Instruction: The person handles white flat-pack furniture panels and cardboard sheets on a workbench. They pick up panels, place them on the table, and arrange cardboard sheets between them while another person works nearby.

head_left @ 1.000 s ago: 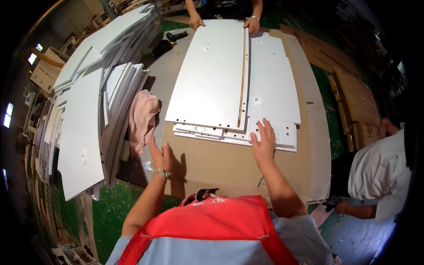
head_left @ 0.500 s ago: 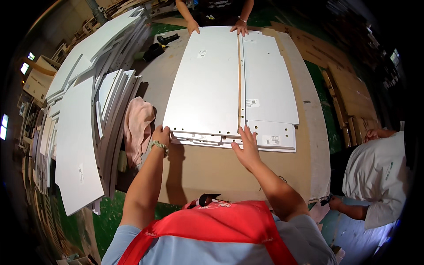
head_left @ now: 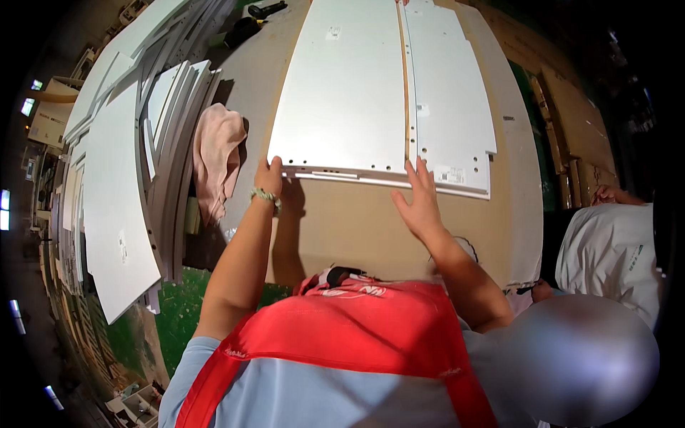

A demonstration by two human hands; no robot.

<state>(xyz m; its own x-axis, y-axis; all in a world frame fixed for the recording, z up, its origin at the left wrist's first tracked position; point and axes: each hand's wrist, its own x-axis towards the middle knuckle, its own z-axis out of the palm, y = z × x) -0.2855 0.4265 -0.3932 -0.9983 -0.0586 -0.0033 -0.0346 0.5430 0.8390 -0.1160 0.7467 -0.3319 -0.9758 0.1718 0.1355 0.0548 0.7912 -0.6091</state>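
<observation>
A large white panel (head_left: 341, 93) lies on top of other flat white pieces. My left hand (head_left: 269, 175) grips its near left corner, with the thumb on the near edge. My right hand (head_left: 422, 203) is spread out, fingertips touching the near edge where a narrow strip (head_left: 411, 107) with holes runs lengthwise. To the right of the strip lies another white panel (head_left: 449, 93) with a stepped outer edge, and a labelled piece (head_left: 467, 175) shows beneath it. Thin edges of lower pieces show under the large panel's near side.
The stack sits on a brown board-topped table (head_left: 342, 228). At left stand a pink cloth (head_left: 217, 157) and leaning white panels (head_left: 118, 214). A black handheld tool (head_left: 267, 10) lies at the far left. A person in a light shirt (head_left: 606, 246) is close on the right.
The view has tilted, so the stack sits higher in the picture and the person across is mostly out of it. The lower pieces stick out less past the large panel's near edge.
</observation>
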